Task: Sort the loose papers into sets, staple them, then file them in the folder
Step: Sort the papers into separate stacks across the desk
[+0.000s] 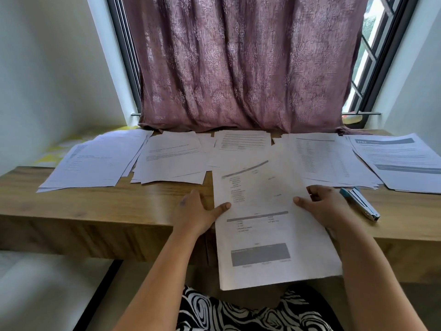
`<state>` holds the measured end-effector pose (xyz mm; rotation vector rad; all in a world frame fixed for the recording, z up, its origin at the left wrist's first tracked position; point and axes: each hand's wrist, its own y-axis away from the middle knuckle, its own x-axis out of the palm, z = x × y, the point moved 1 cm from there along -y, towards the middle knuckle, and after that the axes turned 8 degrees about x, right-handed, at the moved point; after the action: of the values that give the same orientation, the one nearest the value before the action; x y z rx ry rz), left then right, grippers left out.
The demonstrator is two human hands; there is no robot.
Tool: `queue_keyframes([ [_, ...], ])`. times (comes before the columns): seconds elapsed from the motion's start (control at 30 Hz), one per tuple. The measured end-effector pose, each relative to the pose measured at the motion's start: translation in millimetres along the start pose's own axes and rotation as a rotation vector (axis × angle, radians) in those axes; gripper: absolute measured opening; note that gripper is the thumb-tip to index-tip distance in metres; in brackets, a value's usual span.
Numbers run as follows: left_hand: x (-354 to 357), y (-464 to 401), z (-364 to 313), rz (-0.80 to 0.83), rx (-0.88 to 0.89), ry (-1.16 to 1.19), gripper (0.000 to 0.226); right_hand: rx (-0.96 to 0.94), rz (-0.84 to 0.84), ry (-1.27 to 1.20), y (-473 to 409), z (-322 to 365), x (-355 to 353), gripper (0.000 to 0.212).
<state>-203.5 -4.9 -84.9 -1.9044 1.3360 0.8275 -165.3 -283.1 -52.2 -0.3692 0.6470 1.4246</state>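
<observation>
Sorting mostly done, judging by layout: five fanned piles of white printed sheets across upper middle of frame on long wooden desk [95,206] — far-left pile [95,161], next pile [171,161], centre pile [243,142], table-print pile [322,158], far-right pile with grey header bars [401,161]. Sixth set, white stack with grey block at bottom [267,235], at centre of frame, hanging over desk's near edge toward lap. Left hand [198,213] at stack's left edge, thumb on top sheet, fingers loosely spread, apparently under or beside paper. Right hand [327,206] gripping right edge, thumb on top, fingers curled round it. Looks like squaring up before stapling. Blue-and-silver metal stapler [360,203] lying just right of right hand, untouched. Can't tell if any pile already stapled. No folder visible. Left to do: stapling, filing.
</observation>
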Motion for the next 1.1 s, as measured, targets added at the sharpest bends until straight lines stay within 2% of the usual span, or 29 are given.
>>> queue_keyframes([
  [0.07, 0, 0, 1, -0.017, -0.012, 0.111, 0.061, -0.018, -0.054, -0.078, 0, 2, 1, 0.003],
  [0.13, 0, -1, 2, -0.034, -0.024, 0.187, 0.046, -0.021, -0.061, -0.105, -2, 5, 5, 0.010],
  [0.23, 2, -3, 5, -0.058, 0.010, 0.159, 0.030, -0.059, -0.035, 0.115, -11, 9, 11, 0.021],
  [0.3, 3, -4, 6, -0.108, 0.017, 0.159, 0.022, -0.095, -0.077, 0.223, -22, 11, 7, 0.023],
  [0.4, 1, -9, 8, -0.179, -0.011, 0.172, 0.018, -0.092, -0.223, 0.156, -44, 18, -8, 0.032],
  [0.57, 10, -11, 5, -0.154, 0.075, 0.025, 0.017, -0.094, -0.409, 0.116, -116, 27, -62, 0.037],
  [0.63, 12, -9, 6, -0.175, 0.113, -0.001, 0.015, -0.025, -0.428, 0.242, -143, 23, -82, 0.039],
  [0.73, 12, -6, 6, -0.209, 0.136, -0.016, 0.014, 0.151, -0.324, 0.618, -160, 9, -86, 0.072],
  [0.77, 11, -5, 5, -0.213, 0.128, -0.027, 0.014, 0.148, -0.281, 0.703, -161, 8, -79, 0.076],
  [0.83, 11, -5, 2, -0.212, 0.086, -0.034, 0.024, 0.062, -0.233, 0.809, -155, 10, -56, 0.071],
  [0.9, 12, -6, 1, -0.188, 0.043, -0.023, 0.044, 0.009, -0.143, 0.812, -147, 15, -31, 0.072],
  [1.0, 18, -9, -2, -0.119, 0.045, -0.094, 0.078, 0.067, 0.049, 0.823, -139, 14, -5, 0.085],
  [1.1, 20, -15, -6, -0.027, 0.006, -0.179, 0.091, 0.129, -0.017, 0.828, -138, 6, -4, 0.086],
])
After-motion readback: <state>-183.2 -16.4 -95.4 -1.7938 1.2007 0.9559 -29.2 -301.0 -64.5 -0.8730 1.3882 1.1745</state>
